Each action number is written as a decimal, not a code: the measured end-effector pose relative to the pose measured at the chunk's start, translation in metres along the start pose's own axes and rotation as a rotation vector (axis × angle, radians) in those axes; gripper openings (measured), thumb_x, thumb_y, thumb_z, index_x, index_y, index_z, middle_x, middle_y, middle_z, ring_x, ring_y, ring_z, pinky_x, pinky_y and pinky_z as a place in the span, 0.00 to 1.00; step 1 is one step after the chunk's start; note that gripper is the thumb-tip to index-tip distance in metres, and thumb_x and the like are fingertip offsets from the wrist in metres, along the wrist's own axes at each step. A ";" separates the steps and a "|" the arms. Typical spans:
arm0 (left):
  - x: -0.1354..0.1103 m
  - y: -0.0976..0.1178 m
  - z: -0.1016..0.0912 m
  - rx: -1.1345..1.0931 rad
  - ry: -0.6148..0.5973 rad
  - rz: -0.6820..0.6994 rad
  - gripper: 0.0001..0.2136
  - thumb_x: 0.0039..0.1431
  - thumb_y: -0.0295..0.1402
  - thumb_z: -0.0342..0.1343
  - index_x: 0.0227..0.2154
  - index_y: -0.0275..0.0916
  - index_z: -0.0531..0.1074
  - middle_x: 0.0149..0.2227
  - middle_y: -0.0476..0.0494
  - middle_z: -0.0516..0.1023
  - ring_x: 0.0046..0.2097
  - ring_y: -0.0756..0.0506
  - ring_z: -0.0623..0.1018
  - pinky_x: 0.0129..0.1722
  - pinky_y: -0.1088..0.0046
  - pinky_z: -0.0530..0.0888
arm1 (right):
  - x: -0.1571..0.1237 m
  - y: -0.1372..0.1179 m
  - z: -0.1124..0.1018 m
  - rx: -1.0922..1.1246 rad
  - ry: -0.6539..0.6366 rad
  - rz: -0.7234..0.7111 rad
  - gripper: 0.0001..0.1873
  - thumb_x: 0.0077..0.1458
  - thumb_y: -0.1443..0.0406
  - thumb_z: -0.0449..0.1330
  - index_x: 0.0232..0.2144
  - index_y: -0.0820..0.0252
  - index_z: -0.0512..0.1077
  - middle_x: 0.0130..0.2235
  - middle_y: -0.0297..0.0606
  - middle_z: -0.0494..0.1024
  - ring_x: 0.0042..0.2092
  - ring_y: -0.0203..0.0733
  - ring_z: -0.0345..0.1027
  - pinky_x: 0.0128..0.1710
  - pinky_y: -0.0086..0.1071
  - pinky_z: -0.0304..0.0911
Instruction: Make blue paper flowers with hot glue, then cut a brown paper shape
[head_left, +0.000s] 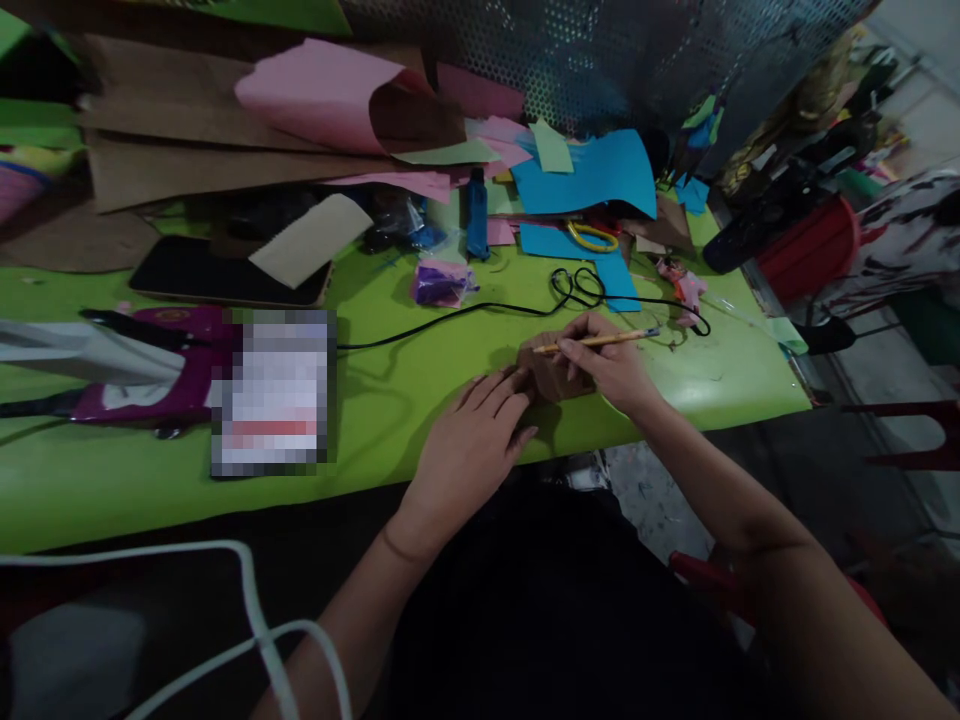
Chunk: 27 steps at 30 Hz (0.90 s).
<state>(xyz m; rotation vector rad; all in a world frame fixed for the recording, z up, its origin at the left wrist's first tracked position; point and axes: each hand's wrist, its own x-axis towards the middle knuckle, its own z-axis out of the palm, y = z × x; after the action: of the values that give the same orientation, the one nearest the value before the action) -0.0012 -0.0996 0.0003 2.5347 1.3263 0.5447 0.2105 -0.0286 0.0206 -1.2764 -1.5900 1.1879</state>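
My right hand (604, 360) grips a yellow pencil (604, 340) whose darker end points right. It rests over a small brown piece of paper or card (555, 378) near the front edge of the green-topped table (405, 400). My left hand (476, 425) lies flat with its fingers stretched out, the fingertips at the left edge of the brown piece. Part of that piece is hidden under my hands. A black cable (480, 306) runs across the table just beyond them.
A blurred-out phone-like screen (277, 390) and a purple-grey device (150, 370) stand left. Farther back lie brown sheets (187, 165), pink paper (315, 95), blue paper (585, 175), yellow-handled scissors (592, 237) and a small purple packet (442, 284). White cable (247, 590) hangs at lower left.
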 end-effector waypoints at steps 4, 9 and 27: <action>0.000 0.000 0.000 -0.018 0.005 0.000 0.15 0.68 0.33 0.54 0.55 0.38 0.71 0.65 0.35 0.72 0.69 0.37 0.68 0.66 0.50 0.68 | 0.008 0.006 0.005 -0.043 0.008 -0.030 0.20 0.57 0.47 0.63 0.34 0.56 0.67 0.30 0.31 0.78 0.23 0.30 0.66 0.24 0.27 0.61; 0.001 0.000 0.000 -0.018 -0.007 0.000 0.15 0.67 0.33 0.54 0.54 0.37 0.71 0.63 0.34 0.73 0.68 0.36 0.69 0.66 0.50 0.68 | 0.013 0.009 0.008 -0.059 0.006 -0.057 0.19 0.58 0.48 0.63 0.34 0.56 0.67 0.29 0.30 0.78 0.22 0.30 0.64 0.23 0.26 0.60; 0.001 0.001 -0.002 -0.062 0.012 -0.051 0.12 0.66 0.24 0.48 0.49 0.35 0.71 0.57 0.33 0.77 0.64 0.37 0.73 0.66 0.52 0.69 | -0.028 -0.008 0.006 -0.047 -0.116 0.076 0.12 0.56 0.57 0.63 0.29 0.56 0.67 0.25 0.31 0.75 0.25 0.33 0.64 0.24 0.26 0.60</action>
<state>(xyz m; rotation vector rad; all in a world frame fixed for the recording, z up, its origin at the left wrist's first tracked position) -0.0003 -0.0991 0.0025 2.4455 1.3525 0.5816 0.2083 -0.0580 0.0261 -1.3297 -1.6739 1.2995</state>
